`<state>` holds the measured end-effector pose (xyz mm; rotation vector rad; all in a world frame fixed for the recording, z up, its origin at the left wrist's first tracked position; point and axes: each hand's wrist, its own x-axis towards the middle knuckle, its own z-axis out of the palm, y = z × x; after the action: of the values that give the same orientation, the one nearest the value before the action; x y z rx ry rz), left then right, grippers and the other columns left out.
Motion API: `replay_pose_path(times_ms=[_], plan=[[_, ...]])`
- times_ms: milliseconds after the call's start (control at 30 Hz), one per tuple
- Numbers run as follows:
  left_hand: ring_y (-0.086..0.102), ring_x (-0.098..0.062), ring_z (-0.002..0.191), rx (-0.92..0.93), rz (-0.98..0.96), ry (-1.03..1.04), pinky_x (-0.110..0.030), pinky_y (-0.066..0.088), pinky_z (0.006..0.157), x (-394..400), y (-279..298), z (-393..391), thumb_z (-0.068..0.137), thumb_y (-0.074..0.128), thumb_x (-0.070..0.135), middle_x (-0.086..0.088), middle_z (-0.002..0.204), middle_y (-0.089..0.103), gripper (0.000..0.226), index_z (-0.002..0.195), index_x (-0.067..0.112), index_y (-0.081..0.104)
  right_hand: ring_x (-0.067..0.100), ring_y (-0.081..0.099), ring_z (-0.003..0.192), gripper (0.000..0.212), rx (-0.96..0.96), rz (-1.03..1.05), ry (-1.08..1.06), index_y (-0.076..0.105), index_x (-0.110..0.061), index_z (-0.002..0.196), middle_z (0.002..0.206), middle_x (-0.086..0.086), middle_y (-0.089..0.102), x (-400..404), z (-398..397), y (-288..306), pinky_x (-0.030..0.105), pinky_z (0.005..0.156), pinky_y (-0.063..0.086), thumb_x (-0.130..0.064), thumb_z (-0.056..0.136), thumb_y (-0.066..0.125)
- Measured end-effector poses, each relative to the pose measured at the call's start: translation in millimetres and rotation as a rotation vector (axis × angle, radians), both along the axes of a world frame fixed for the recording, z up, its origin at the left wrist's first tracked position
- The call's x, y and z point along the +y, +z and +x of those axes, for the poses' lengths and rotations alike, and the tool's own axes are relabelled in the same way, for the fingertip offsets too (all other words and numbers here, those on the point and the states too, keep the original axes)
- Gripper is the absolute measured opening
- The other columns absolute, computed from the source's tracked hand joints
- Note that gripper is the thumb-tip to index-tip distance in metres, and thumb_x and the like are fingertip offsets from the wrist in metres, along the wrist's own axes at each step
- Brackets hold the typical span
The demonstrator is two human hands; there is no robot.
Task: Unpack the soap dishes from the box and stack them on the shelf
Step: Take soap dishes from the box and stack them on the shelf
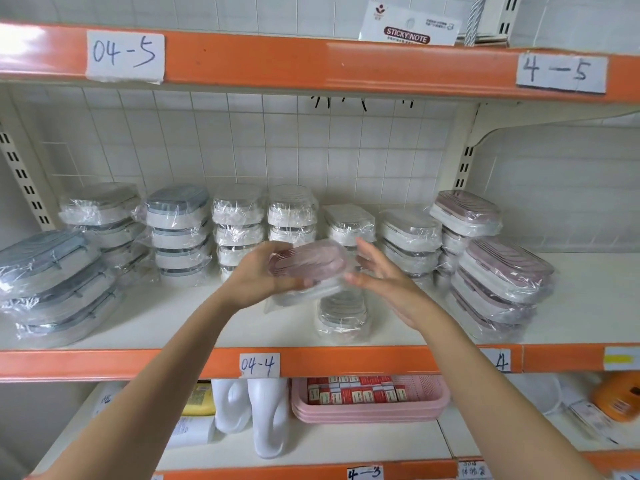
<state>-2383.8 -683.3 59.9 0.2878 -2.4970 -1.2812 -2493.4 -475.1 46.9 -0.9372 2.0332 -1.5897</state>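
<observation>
A pink soap dish [306, 263] in clear wrap is held over the middle of the white shelf [180, 317]. My left hand [258, 275] grips its left end, fingers curled over the top. Just to its right, my right hand [384, 275] is spread with straight fingers; whether it touches the wrap is unclear. Below the dish lies a small wrapped white dish [343, 315]. Stacks of wrapped soap dishes fill the shelf: grey ones [55, 285] at left, white ones [239, 226] behind, pink ones [498, 278] at right. The box is out of sight.
An orange beam [346, 362] labelled 04-4 fronts the shelf. Overhead runs another orange beam [277, 64] with a sticky-note pack [408, 26] on it. The shelf below holds a pink basket [370, 403] of small boxes and white plastic items [252, 410].
</observation>
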Motion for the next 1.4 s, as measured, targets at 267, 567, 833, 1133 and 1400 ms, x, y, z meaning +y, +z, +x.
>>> replay_pose_path(times_ms=[267,567,833,1133,1400], plan=[[0.047,-0.01,0.119,0.1,-0.152,-0.123,-0.023,0.038,0.097,65,-16,-42,0.067,0.08,0.044,0.004,0.128,0.049,0.081,0.135,0.021,0.043,0.006,0.032,0.129,0.079,0.192,0.152,-0.273,0.039,-0.039,0.136,0.14,-0.014,0.034,58,-7,0,0.031,0.107,0.03,-0.04,0.069,0.079],[0.025,-0.018,0.135,-0.099,-0.444,-0.128,-0.039,0.028,0.11,76,-61,-54,0.066,0.061,0.063,0.003,0.141,0.039,0.084,0.136,0.02,0.041,0.009,0.047,0.108,0.047,0.125,0.058,-0.605,0.052,-0.028,0.119,0.127,-0.004,0.046,88,5,-25,0.025,0.086,0.037,-0.045,0.078,0.069],[0.026,-0.019,0.134,-0.123,-0.458,-0.113,-0.042,0.031,0.108,80,-58,-54,0.062,0.055,0.063,0.001,0.138,0.04,0.087,0.136,0.018,0.043,0.011,0.045,0.109,0.039,-0.084,-0.092,-0.623,0.046,-0.038,0.118,0.121,-0.011,0.046,92,9,-16,0.032,0.096,0.033,-0.054,0.084,0.056],[0.03,-0.019,0.131,-0.127,-0.469,-0.076,-0.039,0.032,0.108,81,-58,-58,0.074,0.07,0.049,0.001,0.135,0.041,0.073,0.134,0.018,0.044,0.008,0.053,0.102,0.038,0.208,-0.122,-0.701,0.054,-0.027,0.114,0.109,-0.01,0.054,95,14,12,0.021,0.079,0.039,-0.049,0.083,0.06],[0.033,-0.018,0.127,-0.123,-0.512,0.039,-0.038,0.033,0.099,98,-54,-61,0.074,0.067,0.053,0.003,0.134,0.042,0.067,0.13,0.023,0.046,0.019,0.05,0.102,0.062,0.551,0.164,-1.028,0.04,-0.019,0.135,0.129,0.006,0.037,131,-26,53,0.028,0.093,0.036,-0.051,0.086,0.057]])
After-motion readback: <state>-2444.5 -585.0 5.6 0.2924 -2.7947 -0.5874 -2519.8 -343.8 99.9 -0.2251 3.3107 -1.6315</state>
